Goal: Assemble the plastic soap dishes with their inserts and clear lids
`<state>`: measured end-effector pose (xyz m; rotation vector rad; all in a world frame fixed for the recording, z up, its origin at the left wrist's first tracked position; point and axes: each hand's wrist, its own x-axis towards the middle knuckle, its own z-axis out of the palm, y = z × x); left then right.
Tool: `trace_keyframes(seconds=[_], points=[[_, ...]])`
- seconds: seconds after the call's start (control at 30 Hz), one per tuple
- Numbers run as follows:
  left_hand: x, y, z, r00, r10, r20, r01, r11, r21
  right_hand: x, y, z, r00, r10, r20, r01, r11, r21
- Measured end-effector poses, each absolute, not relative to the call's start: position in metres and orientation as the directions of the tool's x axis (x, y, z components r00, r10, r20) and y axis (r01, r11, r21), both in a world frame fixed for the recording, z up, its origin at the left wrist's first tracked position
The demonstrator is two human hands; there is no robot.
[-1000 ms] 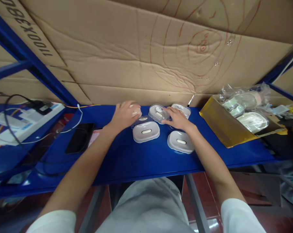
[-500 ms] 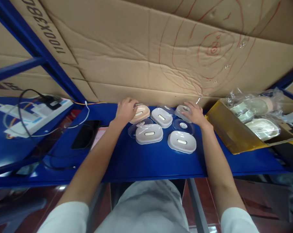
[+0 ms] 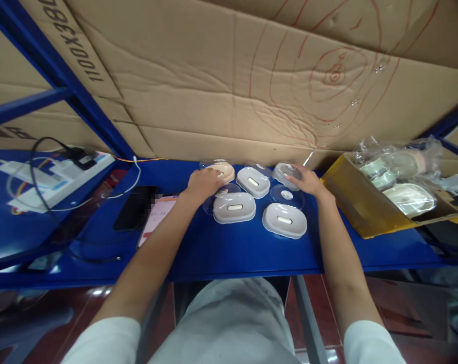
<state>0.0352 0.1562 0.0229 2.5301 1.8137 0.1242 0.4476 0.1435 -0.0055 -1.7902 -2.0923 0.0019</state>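
Several oval dishes with clear lids beside them sit on the blue table. My left hand (image 3: 203, 183) rests at the peach dish (image 3: 225, 172) at the back left, its fingertips at the dish and partly hidden. At the back right, my right hand (image 3: 308, 180) touches the grey dish (image 3: 285, 174) with thumb and fingers apart. Between them lies a white dish (image 3: 253, 182). Nearer the front are another white dish (image 3: 234, 208) and a third one (image 3: 284, 221), with a clear lid (image 3: 287, 196) behind it.
A cardboard box (image 3: 350, 202) with wrapped dishes stands at the right. Two phones, one dark (image 3: 132, 208) and one with a pink screen (image 3: 156, 220), lie left near a power strip (image 3: 65, 183) and cables. Cardboard (image 3: 176, 76) stands behind.
My left hand has moved right and slightly nearer, now over the left part of the peach dish. My right hand has shifted slightly down and right, its fingers still at the grey dish.
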Motion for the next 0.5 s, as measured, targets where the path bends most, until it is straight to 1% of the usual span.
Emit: trace_keyframes(seconds=[0.1, 0.2, 0.37, 0.5], points=[[0.034, 0.157, 0.023, 0.337, 0.941, 0.037, 0.939, -0.339, 0.057, 0.45, 0.142, -0.006, -0.042, 0.962, 0.268, 0.96, 0.113, -0.256], [0.034, 0.157, 0.025, 0.326, 0.944, 0.048, 0.943, -0.329, 0.061, 0.45, 0.139, -0.001, -0.022, 0.959, 0.284, 0.967, 0.092, -0.236], [0.038, 0.153, 0.023, 0.337, 0.94, 0.052, 0.938, -0.34, 0.066, 0.433, 0.13, 0.007, -0.049, 0.942, 0.332, 0.982, 0.107, -0.157], [0.044, 0.148, 0.021, 0.348, 0.935, 0.063, 0.935, -0.352, 0.05, 0.408, 0.123, 0.0, -0.11, 0.955, 0.274, 0.987, 0.138, -0.086]])
